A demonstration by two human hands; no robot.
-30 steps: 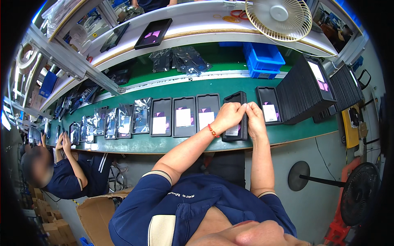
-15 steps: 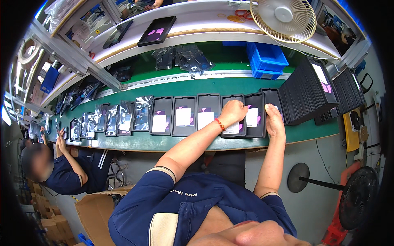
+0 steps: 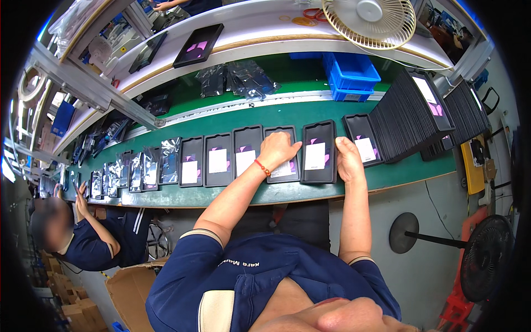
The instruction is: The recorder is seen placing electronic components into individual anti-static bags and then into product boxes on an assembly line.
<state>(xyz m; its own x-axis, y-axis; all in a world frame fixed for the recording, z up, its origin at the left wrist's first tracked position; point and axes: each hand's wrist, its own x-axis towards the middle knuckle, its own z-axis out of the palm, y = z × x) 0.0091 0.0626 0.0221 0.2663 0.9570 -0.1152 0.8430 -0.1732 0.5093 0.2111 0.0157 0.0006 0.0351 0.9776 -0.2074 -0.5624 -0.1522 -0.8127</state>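
Observation:
Shallow black trays with a white label and purple print stand in a row on the green bench. My left hand [image 3: 278,150] is closed over one black tray [image 3: 285,178], its curled fingers near the far rim and its thumb toward the right edge. Just right of it is another black tray [image 3: 314,156], which looks slightly tilted. My right hand [image 3: 349,160] is at that tray's right edge, thumb up and fingers curled in, partly hidden. One more labelled tray [image 3: 364,145] lies right of my right hand, beside the tall stack.
Tall stacks of black trays [image 3: 412,122] fill the right end. Blue bins [image 3: 354,74] and clear-bagged parts [image 3: 249,80] sit at the back. Bagged trays [image 3: 149,169] continue leftward, where a co-worker [image 3: 99,232] sits. A fan [image 3: 369,16] stands on the shelf above.
Both hands have moved left, and the trays beside them have shifted left too. A gap has opened before the rightmost tray, which now shows its label. The view has shifted slightly.

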